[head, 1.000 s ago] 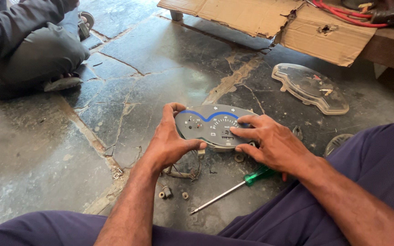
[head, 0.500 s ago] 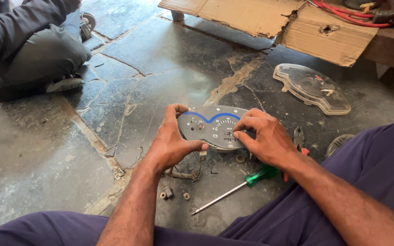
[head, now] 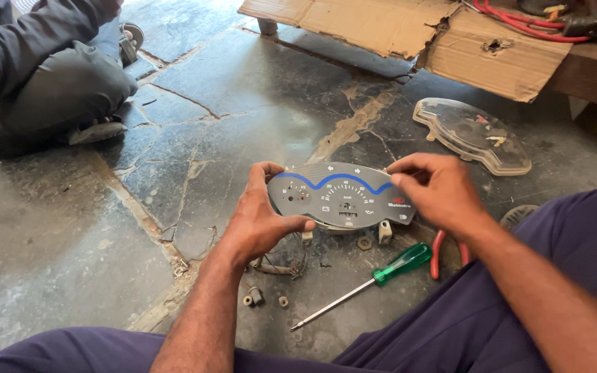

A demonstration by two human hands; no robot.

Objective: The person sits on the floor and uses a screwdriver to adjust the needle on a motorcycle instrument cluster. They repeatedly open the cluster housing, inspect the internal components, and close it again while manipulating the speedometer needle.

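Observation:
A grey vehicle instrument cluster (head: 340, 195) with a blue curved line and small dials is held above the stone floor, face toward me. My left hand (head: 262, 215) grips its left end, thumb across the lower front. My right hand (head: 436, 190) pinches its upper right corner with the fingertips. Below it lie a green-handled screwdriver (head: 373, 279), red-handled pliers (head: 439, 250) and small loose nuts and bulb holders (head: 256, 297).
A clear plastic cluster cover (head: 475, 134) lies on the floor at the right. Torn cardboard (head: 450, 38) covers a low wooden bench with red wires at the top right. Another person in grey clothes (head: 36, 76) sits at the upper left. My purple trouser legs (head: 492, 311) frame the bottom.
My right hand has moved from the cluster's lower right face up to its top right corner. The cluster is now more exposed and tilted toward me.

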